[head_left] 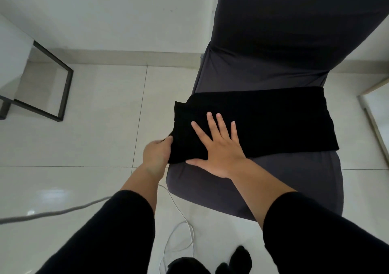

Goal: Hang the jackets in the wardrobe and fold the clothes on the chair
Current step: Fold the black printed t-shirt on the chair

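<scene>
At frame centre, keep the right hand flat, fingers spread, pinning the garment while the left hand, gripping its end, folds it squarely across.

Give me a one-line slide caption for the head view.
Right hand pressed flat on a black garment on the grey chair while the left hand grips its left edge.
</scene>
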